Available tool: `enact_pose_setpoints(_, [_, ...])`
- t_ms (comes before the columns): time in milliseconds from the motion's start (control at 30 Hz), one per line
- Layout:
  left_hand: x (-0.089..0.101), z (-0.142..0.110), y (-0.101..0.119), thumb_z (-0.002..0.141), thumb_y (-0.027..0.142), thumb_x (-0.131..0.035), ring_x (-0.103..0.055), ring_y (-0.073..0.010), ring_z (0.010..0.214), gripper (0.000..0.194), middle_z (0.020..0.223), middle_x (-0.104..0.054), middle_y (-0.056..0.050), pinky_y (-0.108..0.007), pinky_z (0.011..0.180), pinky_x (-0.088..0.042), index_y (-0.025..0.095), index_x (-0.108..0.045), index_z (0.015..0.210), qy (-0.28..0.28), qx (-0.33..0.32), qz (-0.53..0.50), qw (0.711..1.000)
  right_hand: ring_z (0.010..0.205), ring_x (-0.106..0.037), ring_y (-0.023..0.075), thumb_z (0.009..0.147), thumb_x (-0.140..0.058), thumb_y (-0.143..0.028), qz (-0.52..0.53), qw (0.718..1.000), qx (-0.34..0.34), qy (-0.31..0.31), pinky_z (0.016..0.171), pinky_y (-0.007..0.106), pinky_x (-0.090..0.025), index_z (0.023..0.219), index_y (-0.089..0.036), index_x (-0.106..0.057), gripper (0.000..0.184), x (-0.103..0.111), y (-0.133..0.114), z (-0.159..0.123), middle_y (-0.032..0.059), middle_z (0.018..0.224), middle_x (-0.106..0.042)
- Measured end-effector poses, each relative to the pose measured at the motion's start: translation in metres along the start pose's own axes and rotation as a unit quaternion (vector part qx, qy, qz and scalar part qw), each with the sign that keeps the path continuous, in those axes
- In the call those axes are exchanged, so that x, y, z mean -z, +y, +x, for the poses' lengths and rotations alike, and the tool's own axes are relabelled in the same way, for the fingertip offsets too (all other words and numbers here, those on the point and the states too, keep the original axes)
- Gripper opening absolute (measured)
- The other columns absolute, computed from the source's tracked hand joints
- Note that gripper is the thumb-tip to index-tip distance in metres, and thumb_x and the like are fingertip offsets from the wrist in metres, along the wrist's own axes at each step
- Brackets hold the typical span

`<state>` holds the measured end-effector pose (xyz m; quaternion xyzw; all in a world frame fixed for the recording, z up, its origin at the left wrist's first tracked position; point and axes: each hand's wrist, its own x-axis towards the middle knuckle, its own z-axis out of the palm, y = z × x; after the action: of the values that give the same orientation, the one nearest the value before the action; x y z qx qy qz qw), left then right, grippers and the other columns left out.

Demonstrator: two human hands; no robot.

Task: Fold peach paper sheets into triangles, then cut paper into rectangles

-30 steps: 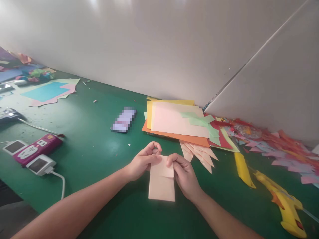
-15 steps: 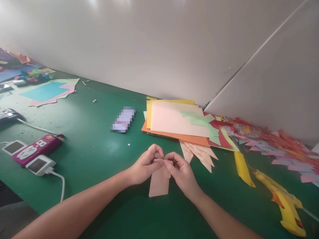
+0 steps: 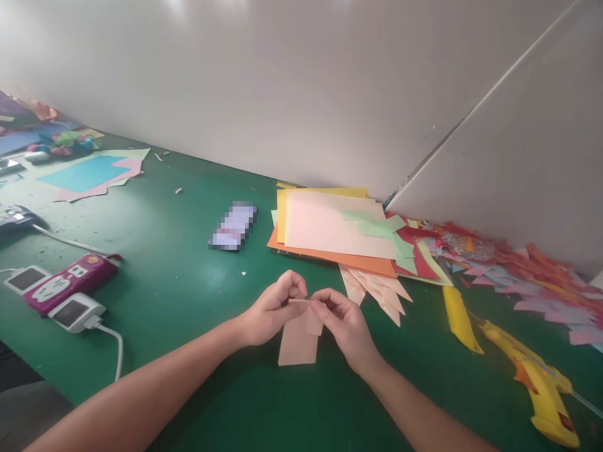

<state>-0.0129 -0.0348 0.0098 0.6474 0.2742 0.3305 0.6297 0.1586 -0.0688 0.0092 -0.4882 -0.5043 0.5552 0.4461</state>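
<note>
A small peach strip of paper (image 3: 298, 344) hangs from my fingertips above the green table, its upper part folded over on the right. My left hand (image 3: 276, 311) pinches the top edge between thumb and fingers. Close beside it, my right hand (image 3: 342, 323) grips the folded upper right corner, thumb in front. The fingertips of both hands nearly meet at the fold, and some fingers are hidden behind the paper. Just beyond my right hand lie several folded peach paper points (image 3: 374, 292), partly under a stack of coloured sheets (image 3: 330, 223).
A phone (image 3: 234, 227) with a blurred screen lies left of the stack. At right are a yellow cutter (image 3: 460, 320), a yellow glue gun (image 3: 530, 376) and a heap of paper scraps (image 3: 532, 282). A magenta power strip (image 3: 70, 282) with chargers and cables sits at left, near blue sheets (image 3: 85, 172).
The peach paper has shifted slightly left and up, with its lower end swung a little left. Both hands keep their pinch, and the left hand has moved very slightly.
</note>
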Motion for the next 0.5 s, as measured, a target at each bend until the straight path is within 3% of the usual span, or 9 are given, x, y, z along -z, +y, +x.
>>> enact_pose_setpoints(500, [-0.0003, 0.002, -0.0005, 0.091, 0.029, -0.048, -0.028, -0.0083, 0.057, 0.013, 0.065, -0.032, 0.007, -0.022, 0.054, -0.024, 0.02, -0.041, 0.096, -0.001, 0.015, -0.061, 0.998, 0.064, -0.048, 0.0139, 0.078, -0.061, -0.046, -0.025, 1.0, 0.004, 0.018, 0.059, 0.026, -0.04, 0.071, -0.02, -0.058, 0.028, -0.0002, 0.0002, -0.0007, -0.0005, 0.067, -0.054])
